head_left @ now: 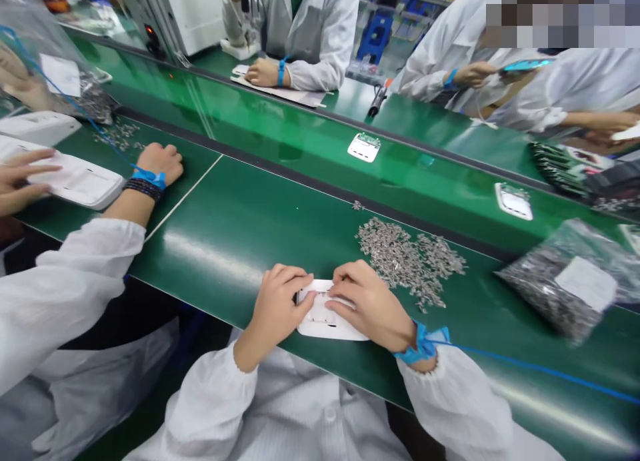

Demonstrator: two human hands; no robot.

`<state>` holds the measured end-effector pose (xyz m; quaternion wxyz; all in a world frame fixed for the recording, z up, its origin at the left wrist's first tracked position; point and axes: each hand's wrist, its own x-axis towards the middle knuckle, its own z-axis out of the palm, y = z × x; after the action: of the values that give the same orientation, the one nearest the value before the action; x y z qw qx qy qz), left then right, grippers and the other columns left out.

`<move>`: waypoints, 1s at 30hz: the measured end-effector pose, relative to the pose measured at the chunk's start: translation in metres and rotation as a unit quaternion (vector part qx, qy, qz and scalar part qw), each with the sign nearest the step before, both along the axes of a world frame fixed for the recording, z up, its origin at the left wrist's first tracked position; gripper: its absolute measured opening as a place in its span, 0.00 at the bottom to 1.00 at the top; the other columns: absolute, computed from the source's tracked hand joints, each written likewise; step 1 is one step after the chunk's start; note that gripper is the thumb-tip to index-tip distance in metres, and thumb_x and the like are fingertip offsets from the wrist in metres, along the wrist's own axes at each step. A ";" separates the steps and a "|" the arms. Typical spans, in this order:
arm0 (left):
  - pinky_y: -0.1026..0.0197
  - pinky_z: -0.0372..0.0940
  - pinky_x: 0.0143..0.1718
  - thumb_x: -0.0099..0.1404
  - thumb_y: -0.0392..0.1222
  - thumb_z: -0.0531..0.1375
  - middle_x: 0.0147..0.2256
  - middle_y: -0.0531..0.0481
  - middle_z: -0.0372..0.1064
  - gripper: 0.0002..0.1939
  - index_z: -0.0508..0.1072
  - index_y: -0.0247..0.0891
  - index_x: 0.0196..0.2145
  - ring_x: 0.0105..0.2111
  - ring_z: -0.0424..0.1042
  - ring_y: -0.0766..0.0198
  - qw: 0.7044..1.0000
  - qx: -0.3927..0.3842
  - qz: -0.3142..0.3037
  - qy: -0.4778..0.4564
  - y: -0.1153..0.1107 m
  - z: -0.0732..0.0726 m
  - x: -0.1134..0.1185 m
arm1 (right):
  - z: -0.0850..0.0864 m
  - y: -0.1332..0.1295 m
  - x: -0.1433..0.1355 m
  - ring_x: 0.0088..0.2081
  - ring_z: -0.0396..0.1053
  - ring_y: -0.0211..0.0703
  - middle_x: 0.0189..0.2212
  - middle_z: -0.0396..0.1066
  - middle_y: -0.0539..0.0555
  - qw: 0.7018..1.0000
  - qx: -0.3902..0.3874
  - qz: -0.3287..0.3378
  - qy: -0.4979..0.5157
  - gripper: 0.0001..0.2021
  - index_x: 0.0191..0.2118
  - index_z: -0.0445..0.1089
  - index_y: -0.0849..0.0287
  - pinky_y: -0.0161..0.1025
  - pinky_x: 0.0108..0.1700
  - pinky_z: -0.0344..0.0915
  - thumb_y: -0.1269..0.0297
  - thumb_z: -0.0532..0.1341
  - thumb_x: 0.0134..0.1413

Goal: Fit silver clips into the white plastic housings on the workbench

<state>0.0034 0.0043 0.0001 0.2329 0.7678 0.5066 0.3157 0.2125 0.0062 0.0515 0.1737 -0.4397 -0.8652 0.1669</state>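
A white plastic housing point(334, 329) with rounded corners lies on the green work surface right in front of me. My left hand point(277, 308) grips its left edge, fingers at the far side and thumb over the top. Curled over the right half is my right hand point(369, 306), thumb and fingertips brought close together on the housing; whatever they may pinch is too small or hidden to make out. Just beyond my right hand spreads a pile of small silvery metal parts point(400, 258). A blue wrist strap point(423, 343) circles my right wrist.
A clear bag of metal parts point(570, 281) sits at right; a blue cord point(545, 366) runs from my strap. White housings with circuit boards point(364, 147) lie on the green strip beyond. At left, a co-worker's hand point(159, 162) rests near another white housing point(85, 178).
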 end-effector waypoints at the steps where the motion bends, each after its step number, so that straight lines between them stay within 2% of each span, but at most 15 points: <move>1: 0.51 0.63 0.47 0.66 0.39 0.63 0.44 0.51 0.75 0.09 0.79 0.43 0.44 0.44 0.69 0.59 1.000 0.000 -0.002 0.000 0.001 0.000 0.000 | -0.001 -0.002 0.000 0.42 0.61 0.46 0.41 0.68 0.56 1.000 0.007 -0.007 0.012 0.03 0.36 0.75 0.58 0.44 0.44 0.61 0.67 0.64 0.62; 5: 0.52 0.63 0.46 0.67 0.39 0.62 0.43 0.51 0.75 0.08 0.79 0.42 0.43 0.43 0.69 0.60 1.000 0.003 -0.001 -0.002 0.001 0.001 0.001 | -0.006 -0.005 -0.007 0.43 0.61 0.45 0.41 0.68 0.55 0.999 0.039 -0.009 0.009 0.07 0.34 0.75 0.57 0.44 0.43 0.58 0.70 0.61 0.63; 10: 0.53 0.62 0.44 0.67 0.38 0.63 0.42 0.50 0.75 0.07 0.78 0.42 0.42 0.43 0.69 0.60 1.000 0.011 0.002 -0.009 0.000 0.002 0.002 | -0.012 -0.011 -0.013 0.44 0.60 0.45 0.41 0.69 0.55 0.996 0.068 -0.034 0.038 0.07 0.34 0.75 0.58 0.43 0.43 0.56 0.69 0.60 0.64; 15: 0.53 0.62 0.45 0.66 0.38 0.63 0.42 0.51 0.75 0.07 0.78 0.43 0.42 0.43 0.69 0.60 1.000 -0.004 0.002 -0.008 0.000 0.003 0.002 | -0.013 -0.014 -0.011 0.43 0.61 0.44 0.40 0.69 0.56 0.995 0.082 -0.028 0.041 0.09 0.34 0.75 0.59 0.43 0.42 0.56 0.69 0.59 0.66; 25: 0.54 0.60 0.41 0.64 0.37 0.64 0.41 0.52 0.74 0.07 0.77 0.41 0.41 0.42 0.69 0.61 1.000 0.010 0.010 0.005 -0.002 0.003 0.005 | -0.015 -0.009 -0.009 0.42 0.61 0.43 0.39 0.69 0.54 0.996 0.047 -0.018 0.072 0.08 0.34 0.75 0.58 0.43 0.42 0.55 0.69 0.60 0.65; 30: 0.54 0.60 0.40 0.66 0.37 0.62 0.42 0.50 0.74 0.07 0.76 0.40 0.42 0.41 0.69 0.61 0.998 0.056 0.013 0.031 -0.005 0.001 0.008 | -0.013 -0.007 -0.010 0.42 0.60 0.43 0.37 0.69 0.53 0.997 0.034 -0.008 0.063 0.08 0.34 0.74 0.59 0.43 0.42 0.55 0.71 0.59 0.65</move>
<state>0.0113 -0.0006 0.0012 0.1692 0.7824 0.5052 0.3224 0.2030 -0.0012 0.0381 0.2443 -0.4286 -0.8543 0.1636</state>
